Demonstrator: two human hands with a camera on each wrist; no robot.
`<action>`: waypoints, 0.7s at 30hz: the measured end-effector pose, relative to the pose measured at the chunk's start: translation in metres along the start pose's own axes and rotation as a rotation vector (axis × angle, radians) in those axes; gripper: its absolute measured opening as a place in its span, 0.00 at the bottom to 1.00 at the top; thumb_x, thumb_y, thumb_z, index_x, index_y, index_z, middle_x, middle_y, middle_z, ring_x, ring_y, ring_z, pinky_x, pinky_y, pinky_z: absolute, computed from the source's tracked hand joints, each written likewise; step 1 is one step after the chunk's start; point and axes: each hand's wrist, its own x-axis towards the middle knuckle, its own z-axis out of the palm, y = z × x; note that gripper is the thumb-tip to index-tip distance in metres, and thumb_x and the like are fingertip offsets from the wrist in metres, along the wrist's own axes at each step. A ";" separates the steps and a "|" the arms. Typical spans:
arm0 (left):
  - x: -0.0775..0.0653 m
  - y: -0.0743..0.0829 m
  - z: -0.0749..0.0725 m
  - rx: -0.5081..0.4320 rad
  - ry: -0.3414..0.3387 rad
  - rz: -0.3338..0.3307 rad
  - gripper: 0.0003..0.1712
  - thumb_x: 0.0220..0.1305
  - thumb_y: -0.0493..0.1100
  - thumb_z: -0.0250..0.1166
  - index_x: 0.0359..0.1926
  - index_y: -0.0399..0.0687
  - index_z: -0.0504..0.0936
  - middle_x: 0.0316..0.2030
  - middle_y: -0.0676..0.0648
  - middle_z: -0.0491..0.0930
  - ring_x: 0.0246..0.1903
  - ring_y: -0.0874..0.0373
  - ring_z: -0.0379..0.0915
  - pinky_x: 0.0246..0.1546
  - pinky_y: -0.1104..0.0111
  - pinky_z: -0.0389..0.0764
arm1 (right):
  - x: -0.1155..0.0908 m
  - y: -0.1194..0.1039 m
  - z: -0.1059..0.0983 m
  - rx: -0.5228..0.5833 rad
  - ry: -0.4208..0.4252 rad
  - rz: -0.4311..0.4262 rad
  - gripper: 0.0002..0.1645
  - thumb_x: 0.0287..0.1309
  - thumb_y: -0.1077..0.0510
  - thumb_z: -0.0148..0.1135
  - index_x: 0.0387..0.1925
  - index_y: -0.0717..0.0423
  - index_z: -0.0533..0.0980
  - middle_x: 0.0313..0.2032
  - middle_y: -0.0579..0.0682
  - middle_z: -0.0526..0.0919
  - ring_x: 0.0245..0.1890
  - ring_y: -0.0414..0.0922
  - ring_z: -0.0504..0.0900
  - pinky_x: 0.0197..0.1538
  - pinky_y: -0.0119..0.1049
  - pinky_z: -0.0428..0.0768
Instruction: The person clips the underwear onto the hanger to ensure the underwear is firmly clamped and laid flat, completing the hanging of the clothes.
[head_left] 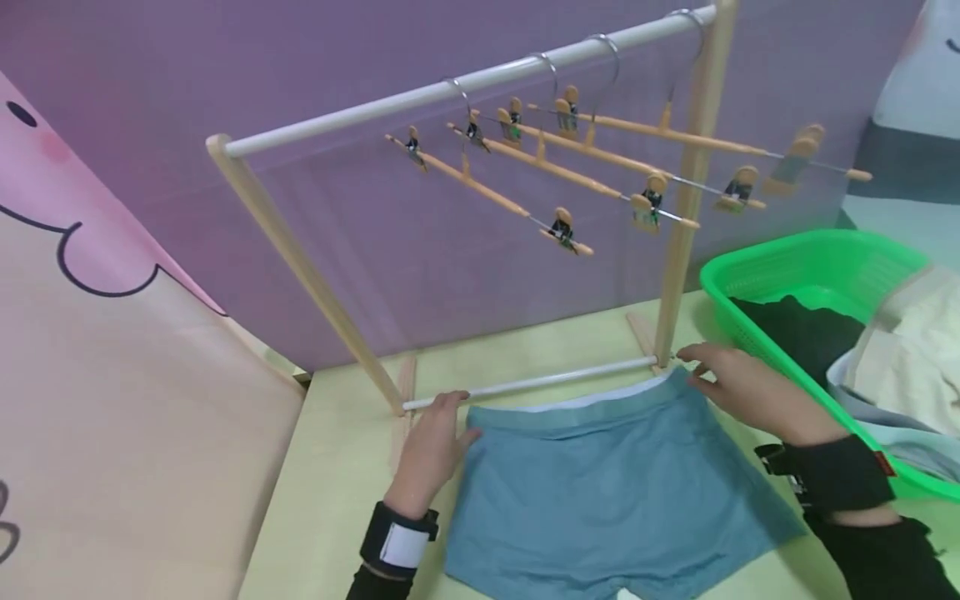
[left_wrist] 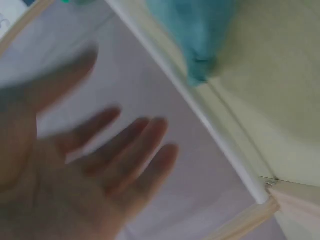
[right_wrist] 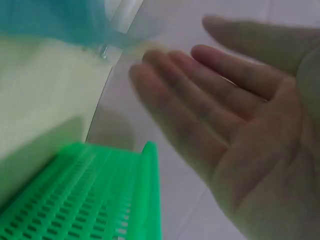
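A pair of blue-green shorts (head_left: 600,492) lies flat on the table, waistband toward the rack. My left hand (head_left: 437,450) is beside the left end of the waistband. In the left wrist view the fingers of this left hand (left_wrist: 115,165) are loosely spread, with nothing between them and the shorts (left_wrist: 197,35) beyond. At the other waistband corner is my right hand (head_left: 750,396). The right wrist view shows that right hand (right_wrist: 225,115) with extended fingers and a bare palm, the blurred shorts (right_wrist: 50,20) past the fingertips.
A wooden rack with a white top rail (head_left: 480,79) stands behind the shorts. Several clip hangers (head_left: 480,192) hang from it, and a white lower bar (head_left: 562,379) runs near the waistband. At right, a green basket (head_left: 720,279) holds a pile of clothes (head_left: 918,350).
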 end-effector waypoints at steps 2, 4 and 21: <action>-0.002 0.004 0.002 0.028 -0.113 0.053 0.37 0.60 0.47 0.73 0.66 0.40 0.70 0.64 0.36 0.71 0.61 0.41 0.71 0.58 0.51 0.76 | 0.001 0.001 0.006 -0.015 -0.015 -0.009 0.21 0.60 0.65 0.66 0.53 0.72 0.75 0.46 0.66 0.81 0.41 0.58 0.84 0.37 0.46 0.83; -0.005 0.008 0.003 0.044 -0.252 0.110 0.46 0.55 0.52 0.76 0.70 0.42 0.66 0.70 0.37 0.64 0.68 0.40 0.62 0.66 0.49 0.67 | 0.000 -0.002 0.010 -0.013 -0.053 -0.022 0.24 0.60 0.59 0.68 0.53 0.70 0.75 0.48 0.64 0.81 0.44 0.59 0.83 0.41 0.48 0.83; -0.037 0.020 0.023 0.358 -0.718 0.137 0.82 0.27 0.70 0.82 0.79 0.63 0.42 0.79 0.48 0.37 0.78 0.44 0.34 0.73 0.46 0.52 | -0.032 -0.024 0.061 0.125 -0.469 0.108 0.78 0.21 0.36 0.83 0.76 0.53 0.55 0.77 0.65 0.44 0.74 0.71 0.36 0.57 0.83 0.43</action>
